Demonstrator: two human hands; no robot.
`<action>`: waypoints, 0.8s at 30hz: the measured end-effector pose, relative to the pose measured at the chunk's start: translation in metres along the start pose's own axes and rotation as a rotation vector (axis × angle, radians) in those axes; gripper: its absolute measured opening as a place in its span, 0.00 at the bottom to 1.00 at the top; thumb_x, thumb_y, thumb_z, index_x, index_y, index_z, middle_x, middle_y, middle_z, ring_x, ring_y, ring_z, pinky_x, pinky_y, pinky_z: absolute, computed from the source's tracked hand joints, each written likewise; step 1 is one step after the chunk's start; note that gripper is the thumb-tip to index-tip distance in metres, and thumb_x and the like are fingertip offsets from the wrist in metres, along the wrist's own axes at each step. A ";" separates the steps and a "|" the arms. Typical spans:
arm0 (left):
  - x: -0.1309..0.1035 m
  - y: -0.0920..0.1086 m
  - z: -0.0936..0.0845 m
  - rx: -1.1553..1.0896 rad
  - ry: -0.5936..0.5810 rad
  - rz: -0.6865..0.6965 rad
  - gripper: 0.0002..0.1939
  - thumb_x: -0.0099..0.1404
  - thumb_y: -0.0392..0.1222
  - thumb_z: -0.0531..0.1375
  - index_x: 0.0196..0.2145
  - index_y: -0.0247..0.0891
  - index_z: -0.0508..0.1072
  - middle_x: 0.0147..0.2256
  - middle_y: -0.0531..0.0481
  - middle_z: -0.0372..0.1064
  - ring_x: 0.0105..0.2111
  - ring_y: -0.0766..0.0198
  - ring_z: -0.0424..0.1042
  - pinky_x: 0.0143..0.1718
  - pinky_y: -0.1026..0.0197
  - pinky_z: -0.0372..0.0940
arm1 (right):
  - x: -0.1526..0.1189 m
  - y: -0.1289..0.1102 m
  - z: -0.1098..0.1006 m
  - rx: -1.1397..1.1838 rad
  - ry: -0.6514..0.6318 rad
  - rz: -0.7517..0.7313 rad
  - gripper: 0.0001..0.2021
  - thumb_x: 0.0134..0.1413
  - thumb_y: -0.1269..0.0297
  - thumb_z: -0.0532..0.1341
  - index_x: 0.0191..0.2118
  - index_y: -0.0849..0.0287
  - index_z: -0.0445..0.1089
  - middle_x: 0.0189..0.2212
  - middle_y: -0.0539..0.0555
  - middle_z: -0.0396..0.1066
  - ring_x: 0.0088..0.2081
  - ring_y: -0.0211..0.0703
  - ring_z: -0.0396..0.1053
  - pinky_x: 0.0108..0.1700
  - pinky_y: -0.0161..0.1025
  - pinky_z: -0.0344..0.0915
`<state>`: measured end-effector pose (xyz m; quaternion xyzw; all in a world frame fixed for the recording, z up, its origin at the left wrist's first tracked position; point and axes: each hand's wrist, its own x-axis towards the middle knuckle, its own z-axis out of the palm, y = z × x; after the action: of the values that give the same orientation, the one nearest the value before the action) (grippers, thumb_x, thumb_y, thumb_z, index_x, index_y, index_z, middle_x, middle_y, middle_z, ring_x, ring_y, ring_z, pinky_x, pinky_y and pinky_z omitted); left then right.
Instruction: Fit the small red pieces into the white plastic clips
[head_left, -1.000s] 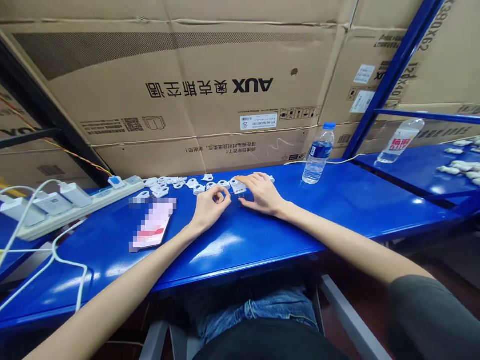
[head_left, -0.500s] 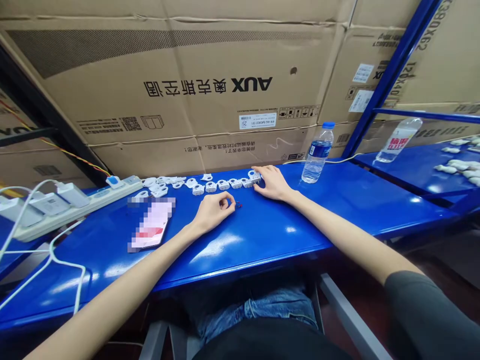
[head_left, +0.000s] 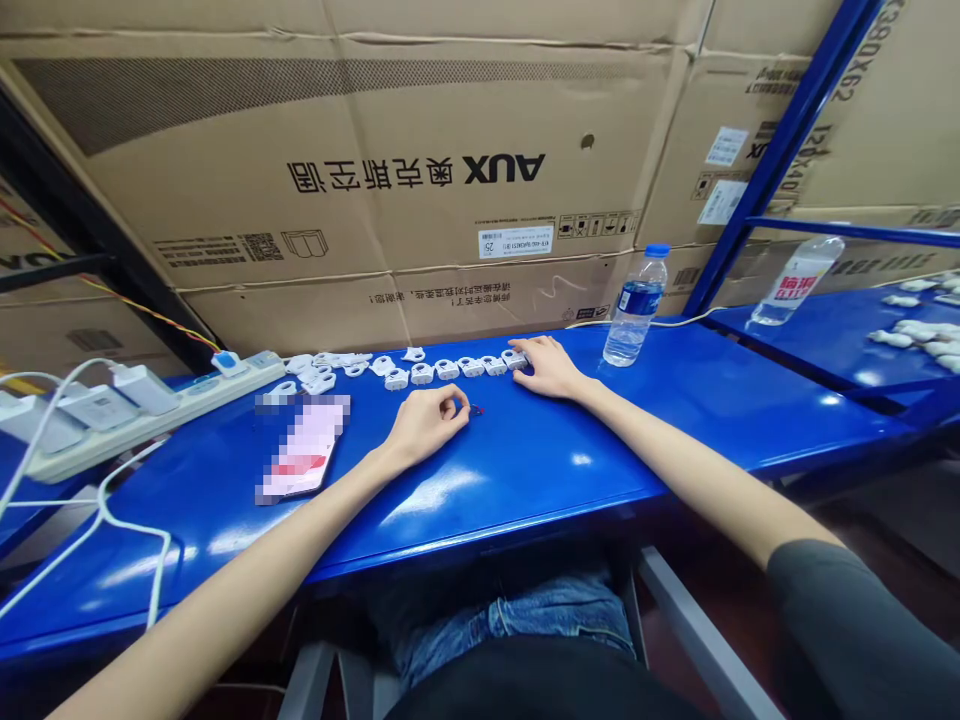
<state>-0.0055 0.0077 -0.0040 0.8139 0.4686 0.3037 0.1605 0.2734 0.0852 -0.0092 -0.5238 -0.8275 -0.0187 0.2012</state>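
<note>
My right hand (head_left: 551, 367) has its thumb and fingers round a small white plastic piece with a ring-shaped top (head_left: 513, 359), at the right end of a row of similar white pieces (head_left: 447, 369). That piece stands on the blue table, in line with the others. Closer to me, my left hand (head_left: 429, 422) is closed in a pinch, thumb against forefinger. A tiny dark part with a red end (head_left: 478, 410) shows at its fingertips; its kind is too small to make out.
More white pieces (head_left: 322, 370) lie loosely at the left. A phone (head_left: 307, 445), partly blurred out, rests nearby. A power strip (head_left: 157, 420) with chargers and white cables takes up the left side. Water bottles (head_left: 636, 308) stand at the right, and cardboard (head_left: 420, 120) walls the back.
My right hand has lowered the white piece and shifted it slightly right, so it now stands beside the row's end. My left hand has barely moved.
</note>
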 end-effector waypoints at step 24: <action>-0.002 0.010 -0.004 0.003 -0.050 -0.004 0.04 0.61 0.40 0.60 0.32 0.40 0.74 0.20 0.58 0.66 0.22 0.67 0.64 0.30 0.62 0.57 | 0.001 -0.017 0.004 0.073 0.064 -0.190 0.15 0.64 0.59 0.62 0.53 0.56 0.76 0.55 0.59 0.77 0.61 0.58 0.68 0.68 0.60 0.56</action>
<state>-0.0023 0.0005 0.0034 0.8204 0.4666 0.2823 0.1718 0.2569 0.0793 -0.0092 -0.4346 -0.8667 -0.0243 0.2435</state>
